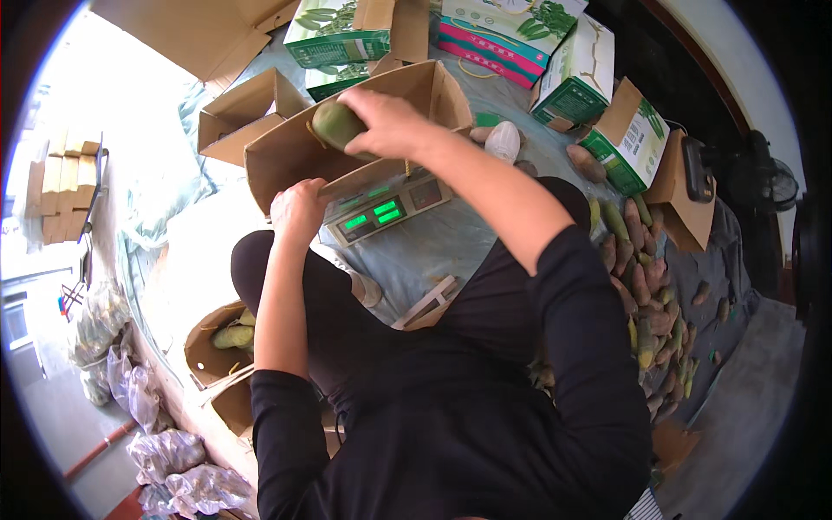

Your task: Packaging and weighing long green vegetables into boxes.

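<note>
Over the open cardboard box (pixel 355 183) my right hand (pixel 381 121) holds a green, rounded vegetable (pixel 336 125), its exact kind unclear. The fingers are closed around its upper right side. My left hand (pixel 299 208) grips the near left edge of the same box. Beneath the box's near side sits a digital scale (pixel 390 215) with a lit green display. Most of the box's floor is hidden from me by my right hand and the near wall. A pale wrapped bundle (pixel 503 141) lies just right of the box.
A smaller open carton (pixel 251 117) stands at the left. Green-and-white printed boxes (pixel 576 74) are grouped at the far side. To my right spreads a heap of reddish and green long vegetables (pixel 646 295). A box of greenish vegetables (pixel 234 336) sits by my left knee; plastic bags (pixel 204 485) lie lower left.
</note>
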Demonstrator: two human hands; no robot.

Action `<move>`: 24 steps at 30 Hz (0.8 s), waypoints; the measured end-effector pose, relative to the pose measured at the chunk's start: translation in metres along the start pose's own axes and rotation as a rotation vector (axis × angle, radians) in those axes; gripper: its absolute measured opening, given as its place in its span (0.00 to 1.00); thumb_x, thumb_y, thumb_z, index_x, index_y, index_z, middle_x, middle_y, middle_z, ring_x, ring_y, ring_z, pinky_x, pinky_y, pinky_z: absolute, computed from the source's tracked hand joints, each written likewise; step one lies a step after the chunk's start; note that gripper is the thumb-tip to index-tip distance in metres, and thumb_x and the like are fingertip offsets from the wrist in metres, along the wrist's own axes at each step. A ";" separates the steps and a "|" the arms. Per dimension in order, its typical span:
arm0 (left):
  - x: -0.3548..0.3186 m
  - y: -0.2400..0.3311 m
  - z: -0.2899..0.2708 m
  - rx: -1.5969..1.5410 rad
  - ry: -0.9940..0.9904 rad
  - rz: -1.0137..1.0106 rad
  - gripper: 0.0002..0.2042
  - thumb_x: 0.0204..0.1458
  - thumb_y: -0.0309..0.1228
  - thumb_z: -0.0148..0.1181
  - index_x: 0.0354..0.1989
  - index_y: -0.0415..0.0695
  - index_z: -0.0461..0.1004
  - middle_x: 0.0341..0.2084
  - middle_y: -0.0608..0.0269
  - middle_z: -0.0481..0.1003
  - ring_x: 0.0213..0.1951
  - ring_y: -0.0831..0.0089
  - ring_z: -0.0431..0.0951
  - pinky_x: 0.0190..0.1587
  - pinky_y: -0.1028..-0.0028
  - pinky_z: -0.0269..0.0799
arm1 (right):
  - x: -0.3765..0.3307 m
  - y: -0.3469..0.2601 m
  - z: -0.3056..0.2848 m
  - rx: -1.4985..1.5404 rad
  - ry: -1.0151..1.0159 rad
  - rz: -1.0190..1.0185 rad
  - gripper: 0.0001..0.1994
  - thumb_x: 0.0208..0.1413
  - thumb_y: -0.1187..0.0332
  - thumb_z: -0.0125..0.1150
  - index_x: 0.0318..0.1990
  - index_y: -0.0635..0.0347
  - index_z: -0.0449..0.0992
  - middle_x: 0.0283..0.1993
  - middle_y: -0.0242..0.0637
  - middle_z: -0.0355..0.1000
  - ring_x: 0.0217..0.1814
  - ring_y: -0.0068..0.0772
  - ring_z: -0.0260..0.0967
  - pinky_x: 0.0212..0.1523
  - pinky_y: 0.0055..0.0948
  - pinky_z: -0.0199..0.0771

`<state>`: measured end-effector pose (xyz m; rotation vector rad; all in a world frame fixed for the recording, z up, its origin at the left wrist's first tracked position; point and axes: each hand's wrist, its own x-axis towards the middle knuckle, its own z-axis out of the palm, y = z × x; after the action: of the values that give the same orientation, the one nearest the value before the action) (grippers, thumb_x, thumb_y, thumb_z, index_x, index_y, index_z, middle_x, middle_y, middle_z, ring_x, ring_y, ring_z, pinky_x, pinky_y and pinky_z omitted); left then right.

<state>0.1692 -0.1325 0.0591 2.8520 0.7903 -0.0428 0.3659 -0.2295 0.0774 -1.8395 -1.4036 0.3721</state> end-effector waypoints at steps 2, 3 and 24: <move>-0.001 -0.004 0.000 -0.009 -0.018 -0.004 0.09 0.47 0.33 0.58 0.37 0.49 0.78 0.33 0.59 0.78 0.38 0.60 0.77 0.43 0.63 0.69 | 0.002 -0.004 0.024 -0.118 -0.135 0.085 0.28 0.37 0.62 0.70 0.48 0.57 0.67 0.47 0.45 0.72 0.50 0.47 0.69 0.50 0.41 0.70; -0.002 -0.004 0.001 -0.019 -0.034 -0.022 0.09 0.47 0.33 0.58 0.37 0.49 0.78 0.33 0.59 0.78 0.38 0.60 0.77 0.43 0.63 0.69 | 0.002 -0.004 0.034 -0.173 -0.205 0.147 0.26 0.38 0.61 0.69 0.47 0.57 0.68 0.47 0.44 0.72 0.50 0.46 0.70 0.50 0.41 0.70; 0.008 -0.029 0.020 -0.024 -0.016 -0.024 0.14 0.47 0.37 0.59 0.41 0.45 0.76 0.31 0.54 0.78 0.35 0.58 0.79 0.38 0.65 0.71 | -0.352 0.153 -0.154 -0.032 0.440 0.754 0.18 0.46 0.63 0.63 0.46 0.59 0.74 0.43 0.40 0.74 0.45 0.34 0.72 0.45 0.32 0.71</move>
<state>0.1616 -0.1080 0.0342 2.8159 0.8167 -0.0592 0.4465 -0.6253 -0.0087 -2.2570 -0.3923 0.2826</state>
